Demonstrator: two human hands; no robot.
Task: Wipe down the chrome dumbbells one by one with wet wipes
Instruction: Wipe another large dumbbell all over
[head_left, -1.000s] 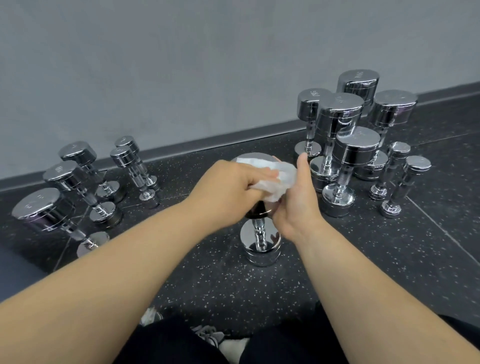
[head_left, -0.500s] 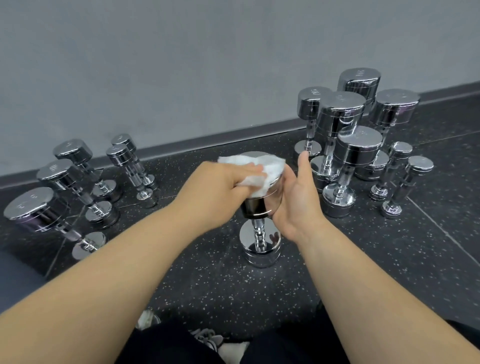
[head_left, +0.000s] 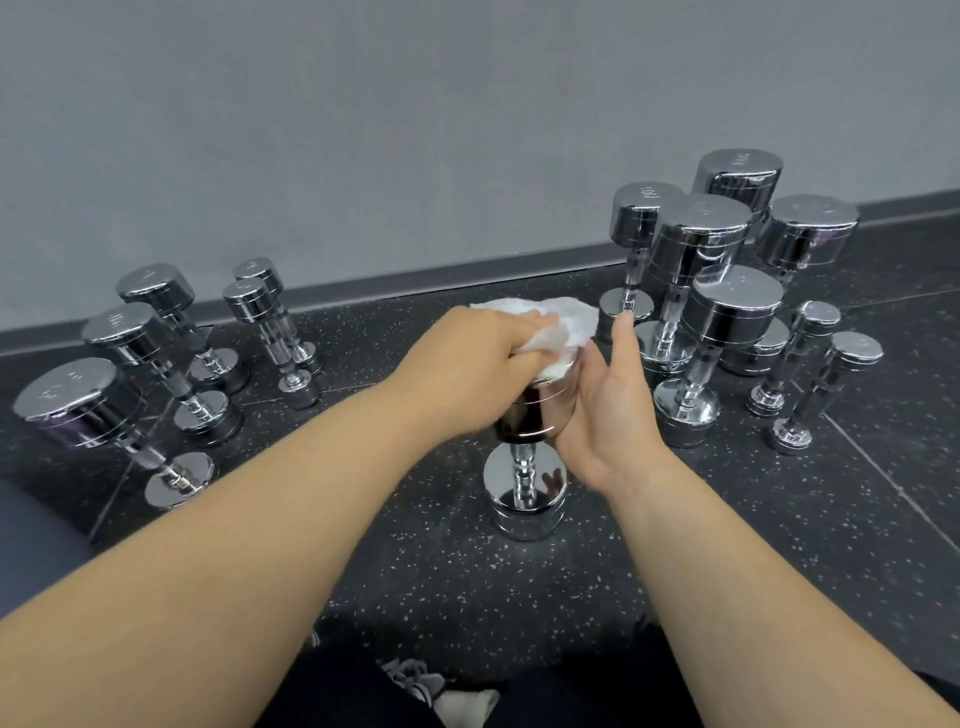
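A chrome dumbbell (head_left: 524, 493) stands upright on the dark speckled floor in the middle. A white wet wipe (head_left: 563, 325) lies over its top head. My left hand (head_left: 467, 358) grips the wipe and presses it onto the top of the head. My right hand (head_left: 608, 405) lies against the right side of the upper head, thumb pointing up; its fingers are hidden behind the head.
Several chrome dumbbells (head_left: 727, 322) stand upright in a cluster at the right, two small ones (head_left: 810, 384) at its edge. Several more dumbbells (head_left: 145, 374) stand at the left. A grey wall with skirting (head_left: 415, 280) runs behind. A shoe (head_left: 415, 680) shows at the bottom.
My left hand has slid the wipe from the right edge of the top head leftward and across it. My right hand stays on the head's side.
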